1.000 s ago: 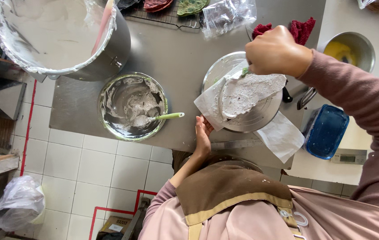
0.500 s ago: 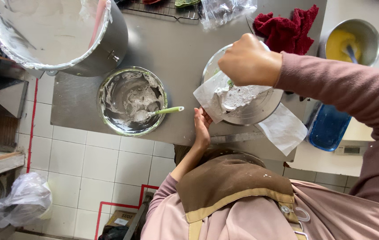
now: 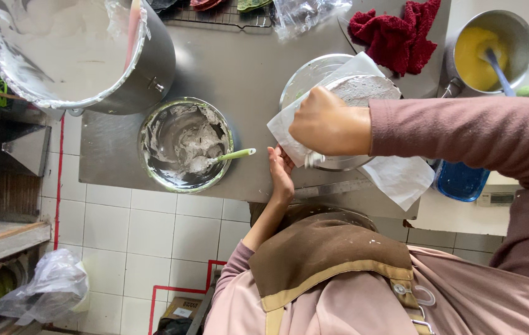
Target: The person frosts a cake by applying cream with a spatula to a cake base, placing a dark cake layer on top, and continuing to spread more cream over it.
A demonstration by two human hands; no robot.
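Grey batter work on a steel table (image 3: pixel 246 68), partly done. The right hand (image 3: pixel 329 121) is closed on a small tool over the paper-lined round pan (image 3: pixel 363 93), already filled with grey batter. The left hand (image 3: pixel 280 174), fingers extended, steadies the paper lining (image 3: pixel 394 177) at the pan's 8 o'clock. At 9 o'clock, the mixing bowl (image 3: pixel 185 144) is nearly scraped out; a green spatula (image 3: pixel 233 155) rests in it.

The right hand (image 3: pixel 329 127) sits at the frame's centre, fingers curled into a closed grip, its sleeved arm stretching in from the right edge. Below it, the left hand (image 3: pixel 281 174) rises with fingers extended, forearm bare.
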